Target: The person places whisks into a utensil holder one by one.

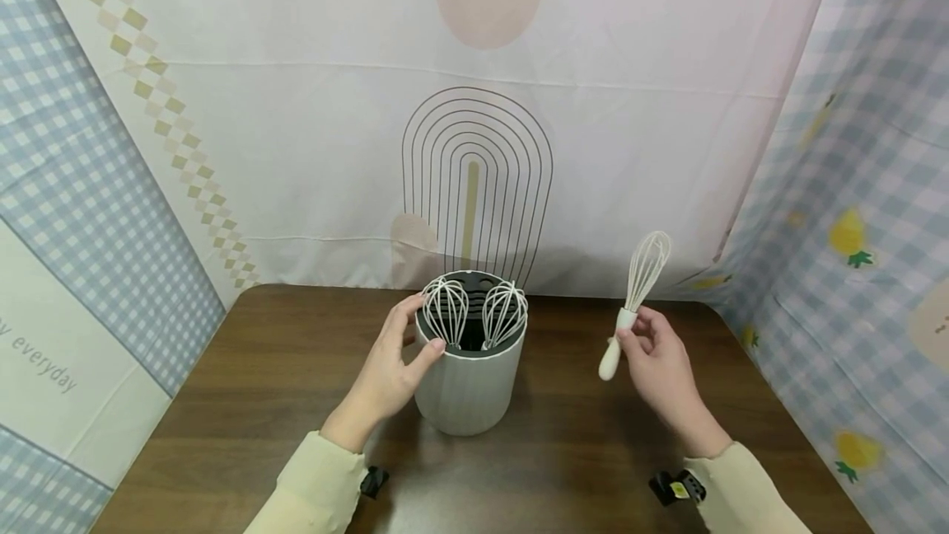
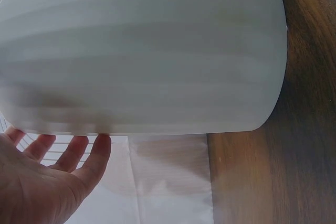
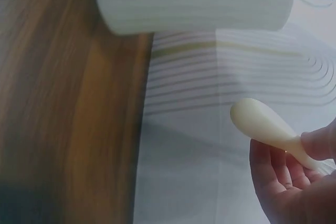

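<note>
A pale grey round utensil holder [image 1: 469,398] with a black slotted insert stands upright on the table. Two white wire whisks [image 1: 445,316] rise side by side from it, wire heads up. My left hand [image 1: 393,361] holds the holder at its left upper side, thumb on the front rim and fingers curved round the left; in the left wrist view the fingers [image 2: 94,163] meet its wall. Off to the right, my right hand [image 1: 660,357] pinches a third whisk [image 1: 645,274] near the middle of its cream handle [image 3: 262,124], wires up and handle end down.
The dark brown wooden table [image 1: 563,468] ends at a white printed cloth [image 1: 326,147] behind the holder. Blue checked cloths [image 1: 890,188] hang at both sides. Black wrist devices [image 1: 676,487] sit under both cuffs.
</note>
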Tool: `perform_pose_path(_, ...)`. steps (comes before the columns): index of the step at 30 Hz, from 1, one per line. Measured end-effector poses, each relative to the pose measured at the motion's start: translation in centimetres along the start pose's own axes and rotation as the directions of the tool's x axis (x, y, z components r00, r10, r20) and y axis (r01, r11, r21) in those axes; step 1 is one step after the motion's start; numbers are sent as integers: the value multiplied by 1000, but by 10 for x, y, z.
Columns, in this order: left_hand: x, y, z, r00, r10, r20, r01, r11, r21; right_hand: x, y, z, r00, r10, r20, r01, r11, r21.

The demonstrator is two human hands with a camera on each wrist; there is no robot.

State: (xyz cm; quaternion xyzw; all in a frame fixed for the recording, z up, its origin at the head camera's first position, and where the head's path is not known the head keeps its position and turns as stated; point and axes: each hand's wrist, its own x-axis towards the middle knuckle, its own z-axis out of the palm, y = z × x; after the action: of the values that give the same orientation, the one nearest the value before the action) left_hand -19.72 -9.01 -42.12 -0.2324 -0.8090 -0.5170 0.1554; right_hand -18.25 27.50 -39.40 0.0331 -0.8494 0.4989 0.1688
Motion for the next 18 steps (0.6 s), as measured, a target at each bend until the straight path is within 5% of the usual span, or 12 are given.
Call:
perform_pose_path(10, 0, -3, 2, 1000, 1, -2, -1, 1000, -5, 3, -34, 23, 996, -94, 6, 89, 962, 259)
perform_pose_path(18, 0, -2, 1, 1000, 3, -7, -3, 1000, -5, 10, -59, 40, 988, -145, -51, 153, 894, 422)
